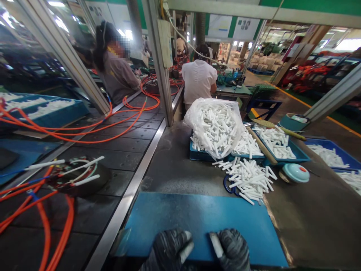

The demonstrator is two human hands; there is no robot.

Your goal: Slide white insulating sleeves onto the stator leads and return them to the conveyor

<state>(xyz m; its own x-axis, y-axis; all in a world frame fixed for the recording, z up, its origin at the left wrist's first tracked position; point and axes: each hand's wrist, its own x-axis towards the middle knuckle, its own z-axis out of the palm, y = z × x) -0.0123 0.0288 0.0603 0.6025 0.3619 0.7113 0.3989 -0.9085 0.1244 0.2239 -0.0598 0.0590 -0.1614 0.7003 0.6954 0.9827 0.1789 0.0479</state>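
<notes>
White tubes (251, 178) are lying right of centre; left hand (170, 246) and right hand (233, 246) are resting curled bottom-centre, grip contents indiscernible, seemingly standing ready; picking up is requiring forward reach.

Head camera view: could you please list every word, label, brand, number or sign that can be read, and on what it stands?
No text is readable.
White sheet at the back, upper middle: too small to read.
Sheet with grey pictures beside it: too small to read.
Papers on the brown pillar: too blurred to read.
Blue mat and white tubes: no lettering visible.
</notes>
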